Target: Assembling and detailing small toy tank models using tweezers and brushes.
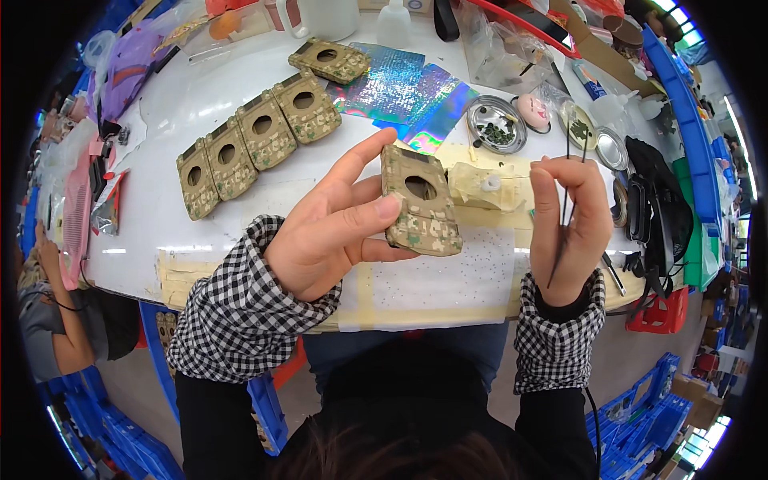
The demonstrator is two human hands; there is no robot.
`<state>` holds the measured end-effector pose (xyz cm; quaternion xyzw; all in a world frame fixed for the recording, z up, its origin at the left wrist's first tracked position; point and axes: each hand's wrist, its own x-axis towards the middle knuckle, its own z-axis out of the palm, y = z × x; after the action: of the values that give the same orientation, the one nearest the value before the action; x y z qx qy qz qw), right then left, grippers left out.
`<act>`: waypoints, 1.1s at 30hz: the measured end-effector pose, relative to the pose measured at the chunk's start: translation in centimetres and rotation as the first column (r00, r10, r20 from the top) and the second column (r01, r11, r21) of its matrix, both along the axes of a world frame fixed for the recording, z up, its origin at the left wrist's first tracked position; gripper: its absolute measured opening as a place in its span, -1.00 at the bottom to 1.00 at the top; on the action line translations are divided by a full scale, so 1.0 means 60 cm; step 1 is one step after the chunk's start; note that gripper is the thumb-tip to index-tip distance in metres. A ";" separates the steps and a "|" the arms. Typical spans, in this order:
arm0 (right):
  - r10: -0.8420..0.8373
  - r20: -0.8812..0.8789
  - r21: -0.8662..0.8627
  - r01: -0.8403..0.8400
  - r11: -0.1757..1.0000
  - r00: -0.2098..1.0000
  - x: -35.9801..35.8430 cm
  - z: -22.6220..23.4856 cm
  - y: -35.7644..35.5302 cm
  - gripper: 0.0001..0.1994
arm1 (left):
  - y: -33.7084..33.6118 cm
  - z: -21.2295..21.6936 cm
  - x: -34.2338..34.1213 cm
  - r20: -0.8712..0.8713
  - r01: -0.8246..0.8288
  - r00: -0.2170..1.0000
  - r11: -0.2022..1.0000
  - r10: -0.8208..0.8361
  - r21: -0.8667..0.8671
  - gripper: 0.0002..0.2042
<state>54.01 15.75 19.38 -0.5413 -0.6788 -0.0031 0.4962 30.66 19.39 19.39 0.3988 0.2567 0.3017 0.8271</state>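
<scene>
My left hand (pixel 332 228) grips a camouflage model tank hull (pixel 422 200) by its side, with the thumb on its face. The hull has a round hole near its middle. To its right, my right hand (pixel 574 220) is closed around dark tweezers (pixel 566 196), their two arms spread upward past the fingers. Thumb and forefinger also pinch together; whatever thin thing may be between them is too small to make out. Between the hands, a small white nub stands on a tape-covered block (pixel 472 188). Several similar camouflage hulls (pixel 262 128) stand in a slanting row at the left.
Behind the block lies a round metal dish (pixel 496 126) of small dark green parts, near another dish (pixel 578 126). Shiny holographic sheets (pixel 420 88) lie at the back. A white sheet (pixel 432 280) dotted with specks covers the front edge. Another person's arm (pixel 70 320) shows at far left.
</scene>
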 end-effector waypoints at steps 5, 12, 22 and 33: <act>0.008 0.272 -0.015 -0.004 1.000 0.962 0.001 -0.011 0.008 -0.86 | 0.007 -0.010 0.000 0.060 0.021 0.998 1.000 -0.022 0.015 -0.23; -0.025 0.052 0.122 0.019 0.992 0.998 -0.006 0.014 -0.017 -0.88 | 0.012 -0.010 -0.002 0.069 0.033 0.997 0.998 -0.029 -0.054 -0.29; 0.409 -0.382 -0.021 -0.450 0.893 0.829 -0.050 0.005 -0.018 -0.90 | 0.006 -0.010 0.000 0.064 0.009 0.998 0.998 -0.006 -0.058 -0.34; 0.447 -0.429 -0.067 -0.521 0.851 0.785 -0.056 0.002 -0.013 -0.91 | 0.003 -0.007 0.001 0.074 0.014 0.997 0.996 -0.008 -0.085 -0.36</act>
<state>50.66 14.97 19.50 -0.3800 -0.6771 0.2968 0.5559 30.73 19.59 18.95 0.3530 0.2363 0.3005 0.8539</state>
